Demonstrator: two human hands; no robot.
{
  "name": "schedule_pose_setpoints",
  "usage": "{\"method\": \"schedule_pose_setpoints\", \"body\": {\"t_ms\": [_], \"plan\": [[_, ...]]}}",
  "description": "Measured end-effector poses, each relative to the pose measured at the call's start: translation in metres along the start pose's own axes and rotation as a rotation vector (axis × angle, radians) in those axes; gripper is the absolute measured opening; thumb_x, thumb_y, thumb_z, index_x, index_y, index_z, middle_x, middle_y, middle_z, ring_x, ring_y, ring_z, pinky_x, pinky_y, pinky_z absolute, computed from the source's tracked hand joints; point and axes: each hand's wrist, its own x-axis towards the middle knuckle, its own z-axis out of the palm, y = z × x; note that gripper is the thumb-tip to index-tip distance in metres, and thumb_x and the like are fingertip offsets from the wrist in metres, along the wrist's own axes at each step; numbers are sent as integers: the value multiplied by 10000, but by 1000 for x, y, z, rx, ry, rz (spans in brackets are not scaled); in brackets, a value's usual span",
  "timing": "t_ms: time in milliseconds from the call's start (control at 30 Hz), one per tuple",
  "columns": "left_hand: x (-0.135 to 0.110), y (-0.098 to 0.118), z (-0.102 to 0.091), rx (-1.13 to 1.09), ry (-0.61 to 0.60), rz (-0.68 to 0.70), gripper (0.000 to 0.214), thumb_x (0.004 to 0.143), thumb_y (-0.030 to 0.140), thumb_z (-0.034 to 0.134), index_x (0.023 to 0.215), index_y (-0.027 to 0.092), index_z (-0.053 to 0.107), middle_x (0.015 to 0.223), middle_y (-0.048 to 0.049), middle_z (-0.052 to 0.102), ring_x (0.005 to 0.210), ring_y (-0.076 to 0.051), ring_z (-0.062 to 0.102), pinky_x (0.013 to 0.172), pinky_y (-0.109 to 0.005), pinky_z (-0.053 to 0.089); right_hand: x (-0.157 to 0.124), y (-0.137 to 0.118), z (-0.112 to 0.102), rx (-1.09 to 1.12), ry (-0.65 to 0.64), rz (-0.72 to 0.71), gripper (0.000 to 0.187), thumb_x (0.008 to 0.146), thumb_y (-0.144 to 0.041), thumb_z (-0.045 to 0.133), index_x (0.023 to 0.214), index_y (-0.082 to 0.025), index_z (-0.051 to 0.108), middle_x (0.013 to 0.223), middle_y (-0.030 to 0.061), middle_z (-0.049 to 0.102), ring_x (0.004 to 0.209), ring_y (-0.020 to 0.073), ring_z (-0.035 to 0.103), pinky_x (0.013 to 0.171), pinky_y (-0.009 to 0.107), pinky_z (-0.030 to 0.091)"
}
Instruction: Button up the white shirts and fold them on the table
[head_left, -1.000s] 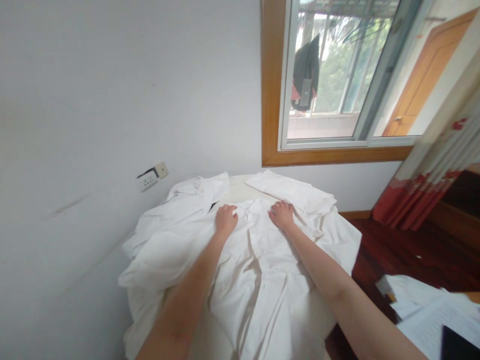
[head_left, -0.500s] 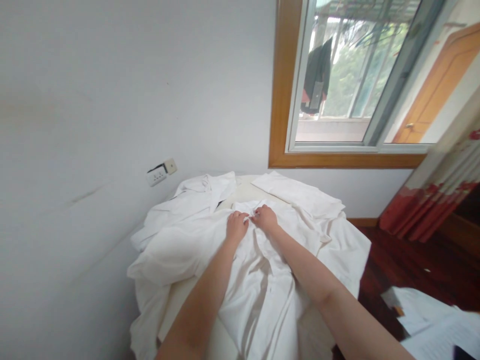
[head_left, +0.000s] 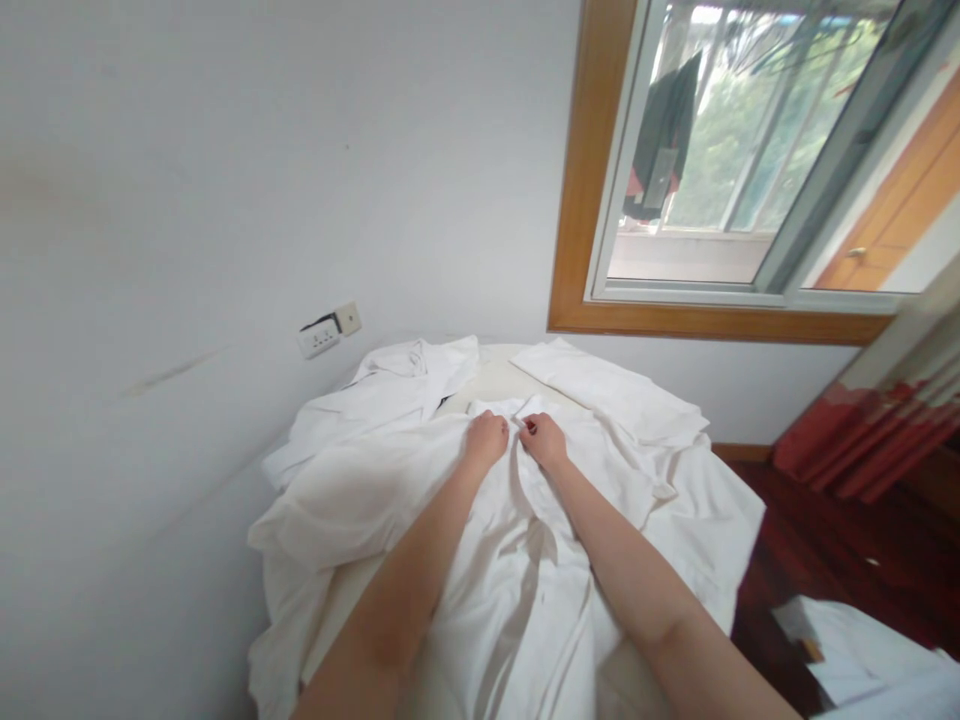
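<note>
A white button-up shirt (head_left: 551,600) lies front up and wrinkled before me, its collar end away from me and a sleeve (head_left: 337,510) out to the left. My left hand (head_left: 487,437) is closed on the left front edge near the collar. Just to its right, my right hand (head_left: 544,438) pinches the other front edge, the placket strip, between thumb and fingers. A narrow gap separates the two hands. Below them the front falls in loose folds. Parts of both edges are hidden by my fingers.
More white cloth lies bunched at the back left (head_left: 375,390) and folded at the back right (head_left: 607,385) on the cream-covered surface (head_left: 495,375). Behind are a wall socket (head_left: 320,337) and a wood-framed window (head_left: 675,318). Papers (head_left: 862,640) sit lower right.
My hands have drawn slightly apart, and the fingers that met at the collar now grip separate edges. The view has turned a little to the left.
</note>
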Motion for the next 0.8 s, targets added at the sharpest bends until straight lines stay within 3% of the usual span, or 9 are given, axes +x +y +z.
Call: {"method": "schedule_pose_setpoints", "body": {"t_ms": [200, 433, 600, 800], "plan": [[3, 7, 13, -49, 117, -61, 187, 852, 293, 547, 948, 173, 653, 958, -73, 621, 925, -193, 586, 833, -284, 428, 2, 1, -3, 60, -42, 18, 217, 795, -206, 538, 943, -212, 696, 918, 18, 656, 759, 115, 574, 650, 199, 367], [6, 4, 16, -89, 95, -52, 164, 866, 265, 522, 921, 157, 633, 942, -83, 617, 924, -188, 580, 843, -293, 423, 4, -1, -4, 135, -19, 13, 213, 791, -210, 536, 933, -201, 695, 914, 26, 661, 770, 126, 563, 680, 206, 384], [5, 7, 15, -75, 89, -44, 144, 865, 230, 509, 927, 148, 610, 936, -96, 608, 926, -203, 576, 837, -313, 421, 10, -1, 0, 270, 81, -21, 233, 770, -196, 508, 891, -151, 703, 796, 24, 639, 722, 124, 541, 683, 202, 396], [4, 10, 12, -39, 62, -57, 197, 891, 208, 422, 916, 151, 609, 921, -109, 613, 900, -208, 584, 804, -315, 420, 7, -4, 5, 294, -1, -103, 227, 739, -185, 531, 856, -143, 720, 755, 22, 635, 698, 122, 534, 657, 199, 388]]}}
